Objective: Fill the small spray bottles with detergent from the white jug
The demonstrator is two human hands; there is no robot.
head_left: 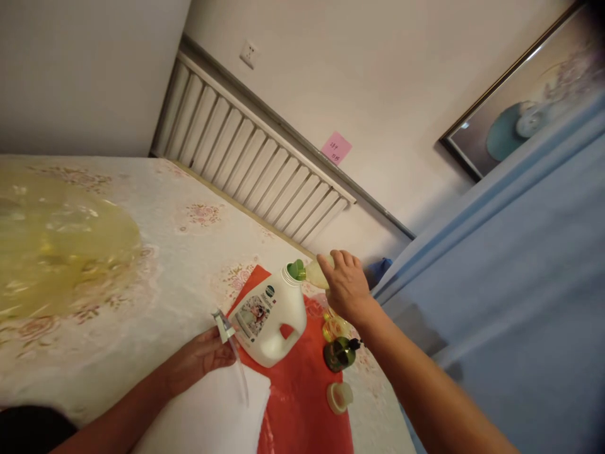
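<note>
A white jug (280,309) with a handle and a printed label stands on a red sheet (302,403). My right hand (347,284) is wrapped round a pale, translucent bottle (317,273), tilted sideways with its neck at the jug's mouth. A green piece (297,270), perhaps a funnel or spout, sits in that mouth. Left of the jug, my left hand (208,354) pinches a white spray pump head (224,326) whose clear dip tube (240,372) hangs down. Whether liquid is flowing cannot be seen.
Right of the jug are a dark green pump bottle (339,354), a pale cap (339,397) and yellowish clear items (334,326). A large yellow plastic bag (61,246) lies left on the flowered tablecloth (184,265). A radiator (250,151) and blue curtain (510,265) stand beyond.
</note>
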